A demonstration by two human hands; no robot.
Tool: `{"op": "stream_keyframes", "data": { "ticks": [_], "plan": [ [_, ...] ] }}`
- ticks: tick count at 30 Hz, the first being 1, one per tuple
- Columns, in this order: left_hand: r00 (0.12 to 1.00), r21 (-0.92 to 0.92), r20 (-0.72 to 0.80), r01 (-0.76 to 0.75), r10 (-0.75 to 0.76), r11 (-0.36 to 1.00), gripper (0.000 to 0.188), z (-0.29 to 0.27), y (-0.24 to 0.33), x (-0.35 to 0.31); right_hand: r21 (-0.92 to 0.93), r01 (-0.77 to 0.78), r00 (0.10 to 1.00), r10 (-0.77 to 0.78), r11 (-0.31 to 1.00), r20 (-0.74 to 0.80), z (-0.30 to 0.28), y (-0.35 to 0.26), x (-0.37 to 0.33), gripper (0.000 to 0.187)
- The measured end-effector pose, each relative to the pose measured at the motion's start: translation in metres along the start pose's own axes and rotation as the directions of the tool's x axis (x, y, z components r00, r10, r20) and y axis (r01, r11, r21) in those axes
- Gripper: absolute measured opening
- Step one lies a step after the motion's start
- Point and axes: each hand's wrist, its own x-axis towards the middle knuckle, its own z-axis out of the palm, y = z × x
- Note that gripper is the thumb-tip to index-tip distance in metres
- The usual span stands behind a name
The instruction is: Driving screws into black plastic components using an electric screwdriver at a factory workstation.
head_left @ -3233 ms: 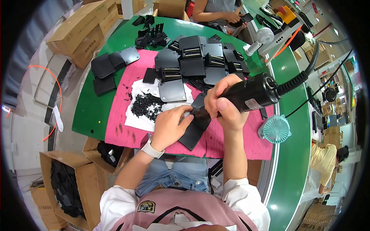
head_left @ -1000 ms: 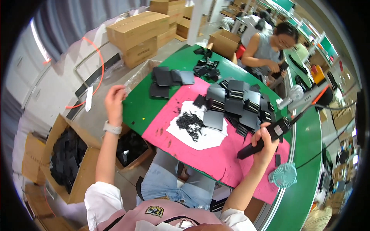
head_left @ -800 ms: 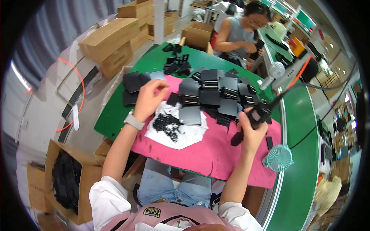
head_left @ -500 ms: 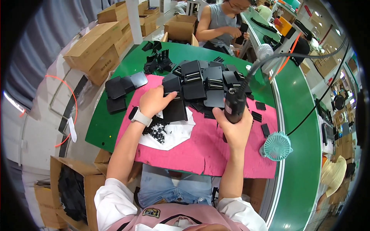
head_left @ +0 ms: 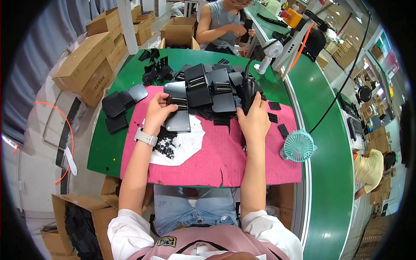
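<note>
My left hand (head_left: 159, 113) pinches the middle of a black hinged plate part (head_left: 178, 121), above the edge of a white sheet (head_left: 190, 145). On that sheet lies a pile of small black screws (head_left: 164, 146). My right hand (head_left: 255, 120) is wrapped round a black electric screwdriver (head_left: 248, 92), its tip pointing down toward the pink mat (head_left: 203, 171), apart from the part. Between the hands and beyond them, similar black hinged parts (head_left: 200, 94) are heaped, overlapping one another.
A teal fan (head_left: 299, 146) stands at the mat's right edge, and a white fan (head_left: 272, 48) farther back. Black plates (head_left: 115, 104) and black brackets (head_left: 156, 69) lie on the green table (head_left: 102, 151). Cardboard boxes (head_left: 82, 56) stand left. Across the table, a person (head_left: 221, 26) handles a black piece.
The view has shifted. The part in my left hand now shows both plates facing up. The screwdriver has swung from leaning toward me to lying farther away, tip down, still in my right hand.
</note>
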Motion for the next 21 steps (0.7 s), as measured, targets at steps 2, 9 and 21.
{"op": "stream_keyframes", "data": {
  "ticks": [2, 9, 21],
  "plan": [
    [1.000, -0.052, -0.026, 0.010, -0.011, 0.999, 0.032, -0.001, 0.005, -0.005, -0.018, 0.008, 1.000, -0.008, 1.000, -0.003, 0.001, 0.001, -0.002, 0.073],
    [0.999, -0.401, -0.035, -0.009, -0.005, 0.916, 0.020, -0.018, 0.009, -0.014, 0.114, 0.449, 0.881, -0.418, 0.886, -0.223, -0.008, -0.020, -0.013, 0.020],
    [0.983, -0.647, 0.182, 0.145, -0.033, 0.749, 0.044, -0.012, 0.023, -0.029, 0.033, 0.567, 0.815, -0.566, 0.823, 0.120, 0.028, -0.024, -0.030, 0.020]
  ]
}}
